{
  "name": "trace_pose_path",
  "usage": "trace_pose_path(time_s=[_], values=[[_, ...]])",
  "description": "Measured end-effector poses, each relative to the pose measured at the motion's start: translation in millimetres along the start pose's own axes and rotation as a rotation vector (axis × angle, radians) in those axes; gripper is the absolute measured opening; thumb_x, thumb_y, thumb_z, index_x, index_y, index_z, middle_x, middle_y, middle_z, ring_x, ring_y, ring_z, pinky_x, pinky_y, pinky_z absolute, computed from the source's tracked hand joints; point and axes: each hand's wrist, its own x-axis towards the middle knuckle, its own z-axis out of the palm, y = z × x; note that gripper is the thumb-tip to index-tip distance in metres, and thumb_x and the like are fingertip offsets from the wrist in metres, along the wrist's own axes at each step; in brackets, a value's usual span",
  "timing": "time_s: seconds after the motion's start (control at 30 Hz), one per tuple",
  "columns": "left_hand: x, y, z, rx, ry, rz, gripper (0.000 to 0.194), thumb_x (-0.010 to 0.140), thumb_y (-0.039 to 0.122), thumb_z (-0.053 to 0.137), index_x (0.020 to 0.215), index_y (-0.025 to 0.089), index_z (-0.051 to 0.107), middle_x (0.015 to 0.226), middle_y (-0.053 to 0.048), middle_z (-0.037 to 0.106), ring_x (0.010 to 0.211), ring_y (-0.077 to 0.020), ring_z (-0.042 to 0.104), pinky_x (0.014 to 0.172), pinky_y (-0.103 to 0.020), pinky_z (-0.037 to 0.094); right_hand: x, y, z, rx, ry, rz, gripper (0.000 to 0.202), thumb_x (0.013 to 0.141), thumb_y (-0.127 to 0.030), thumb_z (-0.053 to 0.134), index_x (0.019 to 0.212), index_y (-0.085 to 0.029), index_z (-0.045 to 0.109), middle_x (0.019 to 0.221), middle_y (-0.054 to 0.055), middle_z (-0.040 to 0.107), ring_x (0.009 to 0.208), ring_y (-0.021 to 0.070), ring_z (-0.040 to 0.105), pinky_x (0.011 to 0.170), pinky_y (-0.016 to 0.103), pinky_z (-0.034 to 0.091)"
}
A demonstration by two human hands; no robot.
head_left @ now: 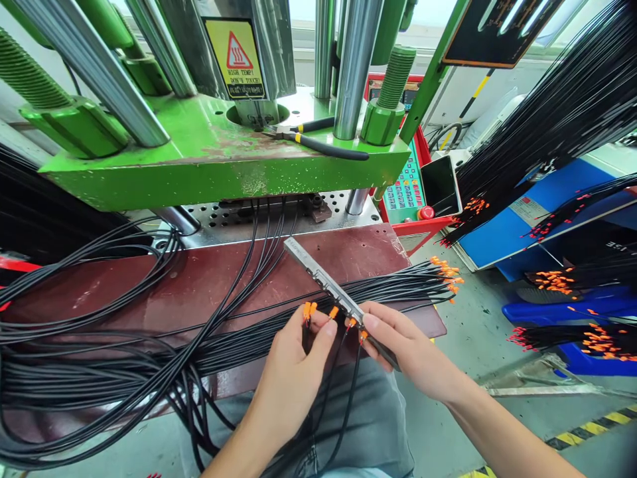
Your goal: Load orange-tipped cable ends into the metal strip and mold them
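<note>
Black cables (50, 382) spread from the left edge of the worktop (199, 279); the person's left hand (293, 378) pinches orange-tipped leads (312, 309) above the front edge, beside a metal bar (303, 257) slanting over the right half; the right hand (408, 338) grips its near end, where a slack hold or tilt could let the tips (352, 322) against it slip out of place

And there on the press (259, 53), a yellow sign (237, 58) reads "HIGH TEMP!" with "DON'T TOUCH!" below (a red triangle with wavy heat lines sits above the words)! Smaller lettering under that is too small to read, as are the markings on the metal bar (331, 287) and the keypad (405, 189).
</note>
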Motion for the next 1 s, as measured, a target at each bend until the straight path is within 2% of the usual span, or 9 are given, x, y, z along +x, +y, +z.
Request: trace_pose_path(time_s=[0.1, 0.27, 0.5, 0.67, 0.73, 0.83, 0.93, 1.0], values=[[2.4, -0.3, 1.0, 0.202, -0.035, 0.053, 0.024, 0.087, 0.04, 0.061, 0.081, 0.017, 0.06, 0.077, 0.0, 0.06, 0.072, -0.0134, 0.055, 0.072, -0.026, 0.045, -1.1, 0.2, -1.0, -0.026, -0.018, 0.015, 0.036, 0.097, -0.052, 0.046, 0.093, -0.018, 0.054, 0.066, -0.004, 0.046, 0.053, 0.0072, 0.036, 0.047, 0.019, 0.03], [3.7, 1.0, -0.2, 0.315, -0.014, 0.085, 0.025, 0.087, 0.041, 0.058, 0.078, 0.017, 0.058, 0.07, 0.001, 0.058, 0.066, -0.0129, 0.051, 0.064, -0.025, 0.04, -1.1, -0.4, 0.1, -0.073, -0.006, -0.005, 0.036, 0.097, -0.053, 0.045, 0.092, -0.018, 0.053, 0.068, -0.004, 0.045, 0.055, 0.0077, 0.037, 0.049, 0.019, 0.033], [3.8, 3.8, -3.2, 0.392, -0.05, 0.104, 0.024, 0.09, 0.038, 0.057, 0.076, 0.018, 0.057, 0.069, 0.003, 0.056, 0.063, -0.0109, 0.048, 0.062, -0.023, 0.039, -2.7, 0.9, 2.1, -0.232, -0.001, -0.025, 0.035, 0.098, -0.051, 0.044, 0.09, -0.019, 0.054, 0.071, -0.003, 0.047, 0.061, 0.009, 0.04, 0.052, 0.02, 0.033], [4.5, 0.6, -3.3, 0.21, -0.096, 0.058, 0.033, 0.096, 0.051, 0.044, 0.094, 0.02, 0.056, 0.065, 0.005, 0.052, 0.054, -0.0099, 0.045, 0.053, -0.022, 0.038, 0.8, -3.6, -0.9, -0.054, -0.029, 0.007, 0.036, 0.097, -0.051, 0.045, 0.083, -0.018, 0.051, 0.064, -0.005, 0.044, 0.05, 0.0067, 0.034, 0.046, 0.02, 0.028], [4.9, 1.2, -5.5, 0.128, -0.044, 0.078, 0.034, 0.096, 0.051, 0.042, 0.099, 0.02, 0.057, 0.07, 0.003, 0.055, 0.058, -0.0106, 0.051, 0.056, -0.023, 0.043, 1.8, -4.8, -2.6, -0.009, -0.017, -0.013, 0.035, 0.098, -0.049, 0.045, 0.082, -0.018, 0.05, 0.062, -0.005, 0.044, 0.049, 0.0065, 0.033, 0.045, 0.02, 0.028], [4.9, 4.4, -10.2, 0.147, 0.064, 0.177, 0.033, 0.095, 0.047, 0.049, 0.106, 0.019, 0.061, 0.074, 0.001, 0.057, 0.069, -0.0105, 0.055, 0.068, -0.021, 0.046, 2.0, -4.4, -5.0, 0.02, 0.0, -0.029, 0.034, 0.097, -0.049, 0.046, 0.087, -0.017, 0.053, 0.062, -0.005, 0.043, 0.049, 0.0064, 0.032, 0.044, 0.019, 0.027], [3.7, 5.4, -11.4, 0.071, 0.125, 0.177, 0.038, 0.095, 0.049, 0.05, 0.122, 0.023, 0.054, 0.062, 0.007, 0.042, 0.053, -0.0075, 0.04, 0.051, -0.018, 0.037, 1.3, -2.8, -5.7, 0.034, 0.008, -0.028, 0.033, 0.097, -0.049, 0.047, 0.09, -0.017, 0.054, 0.067, -0.004, 0.045, 0.05, 0.0063, 0.033, 0.043, 0.019, 0.026], [2.8, 3.5, -8.7, -0.054, 0.131, 0.165, 0.034, 0.095, 0.051, 0.049, 0.117, 0.026, 0.049, 0.065, 0.008, 0.038, 0.048, -0.006, 0.032, 0.043, -0.016, 0.028, 0.9, -2.2, -5.4, 0.035, 0.005, -0.023, 0.033, 0.097, -0.049, 0.047, 0.09, -0.017, 0.054, 0.068, -0.004, 0.046, 0.051, 0.0063, 0.034, 0.044, 0.019, 0.027]])
